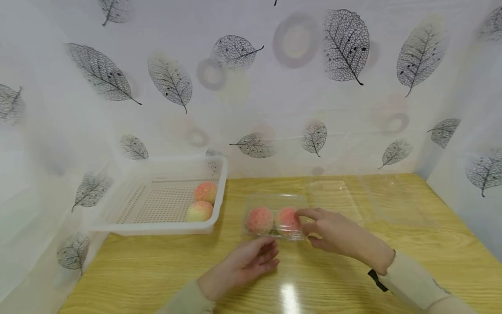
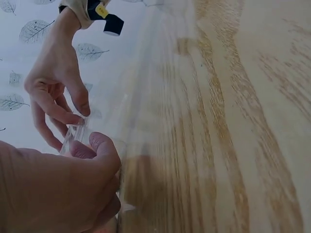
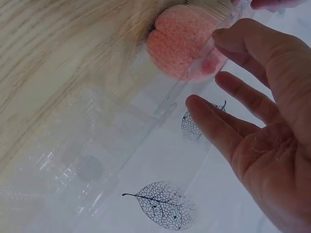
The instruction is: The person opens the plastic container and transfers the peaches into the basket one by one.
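Note:
A clear plastic clamshell box (image 1: 276, 197) sits on the table with two pinkish peaches inside, a left peach (image 1: 259, 220) and a right peach (image 1: 289, 216). Its lid lies over them. At the box's front edge is my left hand (image 1: 248, 262), its fingers loosely bent. From the right, my right hand (image 1: 339, 231) reaches over the box's right side, with spread fingers and fingertips right at the lid. In the right wrist view, this hand's relaxed fingers are beside the box wall near a peach (image 3: 180, 43). The left wrist view has both hands around the box corner (image 2: 75, 132).
A white plastic basket (image 1: 222, 187) with two more peaches (image 1: 205, 192) stands at the left. Right of the box lie other transparent plastic containers (image 1: 333, 188) on the wooden table (image 1: 149, 270). A leaf-printed sheet (image 1: 251, 109) hangs behind and at the sides.

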`<state>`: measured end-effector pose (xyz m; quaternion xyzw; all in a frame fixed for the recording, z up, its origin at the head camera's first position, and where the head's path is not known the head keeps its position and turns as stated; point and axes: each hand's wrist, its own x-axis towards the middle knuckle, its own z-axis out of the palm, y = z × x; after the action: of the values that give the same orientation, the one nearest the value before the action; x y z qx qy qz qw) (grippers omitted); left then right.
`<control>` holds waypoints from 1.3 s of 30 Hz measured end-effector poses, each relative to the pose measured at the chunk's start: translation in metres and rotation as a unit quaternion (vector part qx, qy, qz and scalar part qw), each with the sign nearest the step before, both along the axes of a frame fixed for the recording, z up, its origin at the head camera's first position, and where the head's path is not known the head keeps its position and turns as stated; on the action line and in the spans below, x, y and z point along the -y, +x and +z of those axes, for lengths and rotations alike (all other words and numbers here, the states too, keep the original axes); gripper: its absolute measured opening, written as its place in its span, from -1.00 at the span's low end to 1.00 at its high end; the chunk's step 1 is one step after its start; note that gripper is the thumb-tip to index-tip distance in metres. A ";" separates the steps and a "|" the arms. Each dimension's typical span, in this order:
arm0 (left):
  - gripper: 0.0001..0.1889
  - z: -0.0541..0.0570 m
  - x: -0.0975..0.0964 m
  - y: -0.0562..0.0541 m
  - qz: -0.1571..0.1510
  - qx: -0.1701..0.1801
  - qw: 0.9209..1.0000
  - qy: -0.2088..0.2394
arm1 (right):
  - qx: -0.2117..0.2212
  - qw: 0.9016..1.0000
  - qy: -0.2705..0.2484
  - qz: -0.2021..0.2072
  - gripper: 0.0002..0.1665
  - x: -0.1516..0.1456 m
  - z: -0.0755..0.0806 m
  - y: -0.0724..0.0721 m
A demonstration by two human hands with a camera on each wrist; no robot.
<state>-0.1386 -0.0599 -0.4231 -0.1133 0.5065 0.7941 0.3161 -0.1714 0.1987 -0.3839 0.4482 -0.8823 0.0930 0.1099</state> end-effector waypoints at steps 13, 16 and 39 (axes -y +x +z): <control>-0.85 -0.005 -0.012 -0.004 0.001 -0.019 0.998 -0.055 | -0.055 0.997 -0.039 0.048 -0.79 0.006 -0.009 -0.010; -0.82 -0.006 -0.013 -0.003 -0.003 -0.025 0.997 -0.067 | -0.059 0.995 -0.050 0.061 -0.78 0.006 -0.010 -0.012; -0.78 -0.007 -0.018 -0.008 0.005 -0.041 0.995 -0.086 | -0.039 0.990 -0.110 0.084 -0.72 0.008 -0.019 -0.018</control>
<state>-0.1464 -0.0414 -0.4301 -0.1097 0.5847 0.7534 0.2800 -0.1890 0.1905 -0.4033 0.5091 -0.8211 0.1802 0.1848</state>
